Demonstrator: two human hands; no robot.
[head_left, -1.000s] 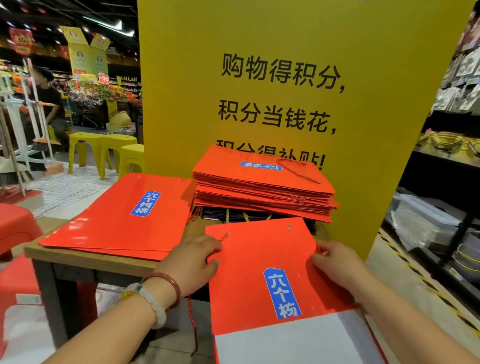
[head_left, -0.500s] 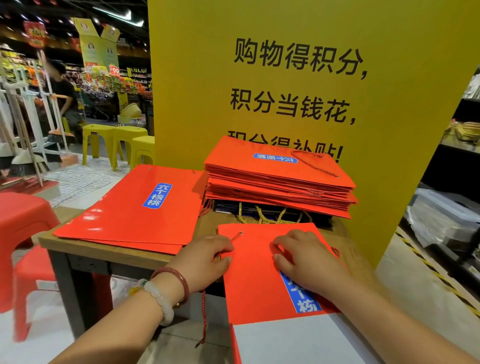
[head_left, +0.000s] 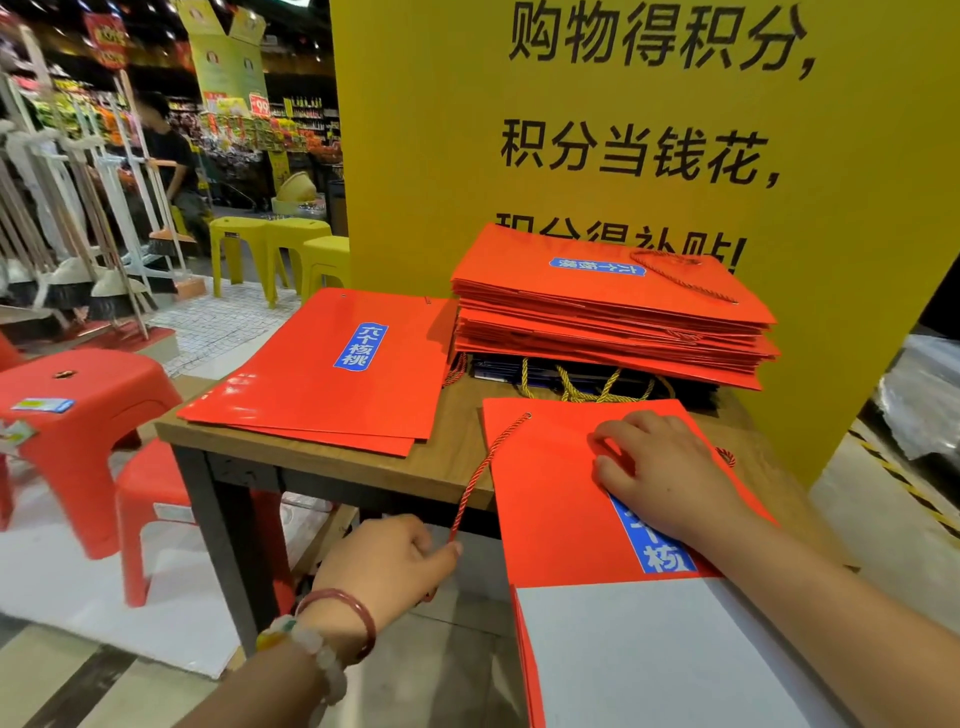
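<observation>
the handle is being strung on one flat red paper bag, which lies on the near right corner of the wooden table, its lower part hanging off the edge toward the person. the left hand, below table level, pinches the red cord between thumb and fingertips, so the cord runs taut up to the eyelet at the bag's top left corner. the right hand grasps nothing and presses the bag flat with bent fingers. a scrap of red by the bag's right edge may be the cord's other end, hard to tell. next, i'd guess, comes an even pull while the bag is pinned, then setting it on the stack of bags.
</observation>
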